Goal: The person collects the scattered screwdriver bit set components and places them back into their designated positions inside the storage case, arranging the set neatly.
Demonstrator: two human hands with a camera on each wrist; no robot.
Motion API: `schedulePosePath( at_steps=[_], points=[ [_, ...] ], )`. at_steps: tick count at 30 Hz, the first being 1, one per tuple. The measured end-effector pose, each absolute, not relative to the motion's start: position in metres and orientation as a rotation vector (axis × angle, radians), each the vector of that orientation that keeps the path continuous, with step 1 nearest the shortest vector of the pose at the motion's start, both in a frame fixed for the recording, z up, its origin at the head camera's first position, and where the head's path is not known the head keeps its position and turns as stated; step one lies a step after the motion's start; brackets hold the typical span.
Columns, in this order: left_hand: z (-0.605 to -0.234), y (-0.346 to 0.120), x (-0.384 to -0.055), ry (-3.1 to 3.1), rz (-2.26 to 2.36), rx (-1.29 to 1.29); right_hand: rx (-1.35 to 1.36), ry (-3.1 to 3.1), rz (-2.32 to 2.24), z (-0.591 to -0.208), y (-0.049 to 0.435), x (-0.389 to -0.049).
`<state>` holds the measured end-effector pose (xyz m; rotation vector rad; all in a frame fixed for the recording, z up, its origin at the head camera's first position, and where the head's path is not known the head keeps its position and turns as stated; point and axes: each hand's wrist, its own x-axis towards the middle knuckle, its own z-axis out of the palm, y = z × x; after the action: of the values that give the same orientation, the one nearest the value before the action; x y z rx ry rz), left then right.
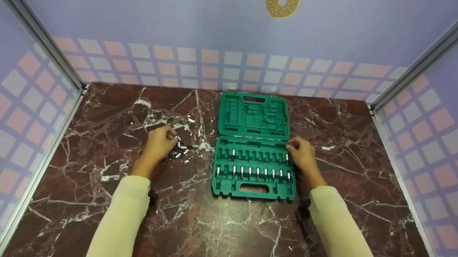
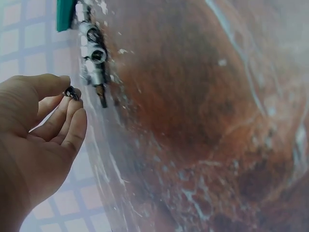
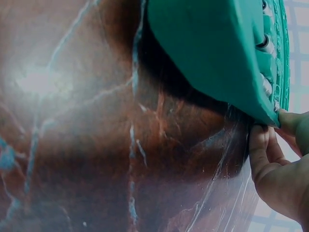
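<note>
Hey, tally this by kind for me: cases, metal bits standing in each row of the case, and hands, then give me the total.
Green case: 1
Upper-row metal bits: 2
Lower-row metal bits: 9
Left hand and right hand: 2
Total: 14
Loose metal pieces by the left hand are too jumbled to count, so left out.

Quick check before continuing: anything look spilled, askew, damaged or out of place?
Yes: a jumbled cluster of small silver and dark metal pieces lies loose on the reddish-brown marbled tabletop, left of the open green plastic case. It looks out of place because the base's upper slot row holds only two pieces. No damage shows.
</note>
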<state>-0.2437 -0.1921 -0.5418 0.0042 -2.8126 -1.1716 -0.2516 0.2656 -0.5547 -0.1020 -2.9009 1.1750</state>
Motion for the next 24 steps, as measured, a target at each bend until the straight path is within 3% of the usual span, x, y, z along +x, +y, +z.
schedulePosePath(
  at_steps=[24],
  points=[
    [-0.512, -0.142, -0.218, -2.774, -1.373, -0.245, -0.076, -2.878, 1.203, -0.555, 0.266, -0.250]
  ],
)
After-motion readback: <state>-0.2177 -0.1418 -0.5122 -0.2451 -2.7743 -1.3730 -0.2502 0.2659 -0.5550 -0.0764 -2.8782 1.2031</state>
